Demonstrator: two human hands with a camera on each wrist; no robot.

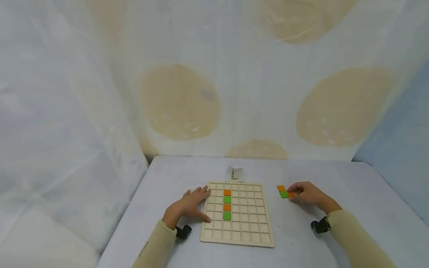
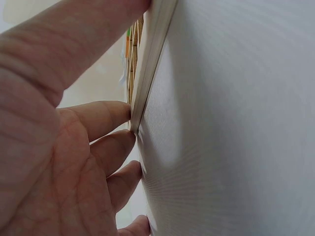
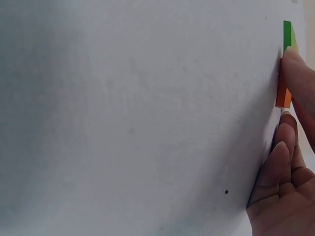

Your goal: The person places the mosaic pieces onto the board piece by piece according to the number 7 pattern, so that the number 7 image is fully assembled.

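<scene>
My left hand point(image 1: 189, 206) lies flat, fingers relaxed, against the wooden grid board's point(image 1: 246, 232) left edge. My right hand point(image 1: 306, 193) pinches an orange tile point(image 3: 283, 93) on the worktop point(image 1: 301, 230), beside a green tile point(image 1: 284, 194).

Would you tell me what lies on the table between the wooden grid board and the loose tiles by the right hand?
Nothing: in the head view, bare table separates the wooden grid board from the loose tiles that the right hand touches.

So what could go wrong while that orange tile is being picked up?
The right hand pinches an orange tile that touches the green tile; lifting could drag the green one along. The left hand only rests flat on the board edge, so a bump might shift it and unsettle the four placed tiles.
</scene>
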